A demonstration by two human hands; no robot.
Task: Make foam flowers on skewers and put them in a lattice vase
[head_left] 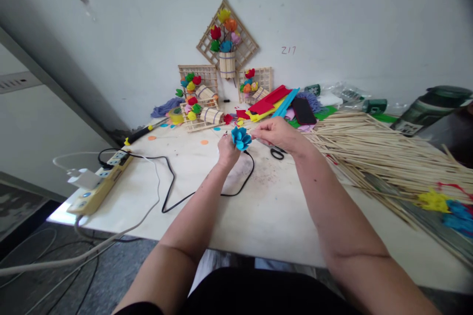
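Observation:
Above the middle of the pale table (258, 226), my left hand (228, 151) is closed on a blue flower (241, 139) with several petals, its open side facing up. My right hand (277, 134) is just right of the flower, thumb and fingertips pinched together near its petals; whatever sits between those fingertips is too small to make out. A black cable (249, 177) runs from beneath the flower toward the left. Black-handled scissors (277, 153) lie under my right wrist.
A power strip (99, 182) with plugs and cables lies at the left. Bamboo sticks (369, 147) cover the right side, near a dark bottle (430, 108). Behind are lattice panels (205, 115) with flowers, coloured sheets (269, 101) and a phone (304, 111).

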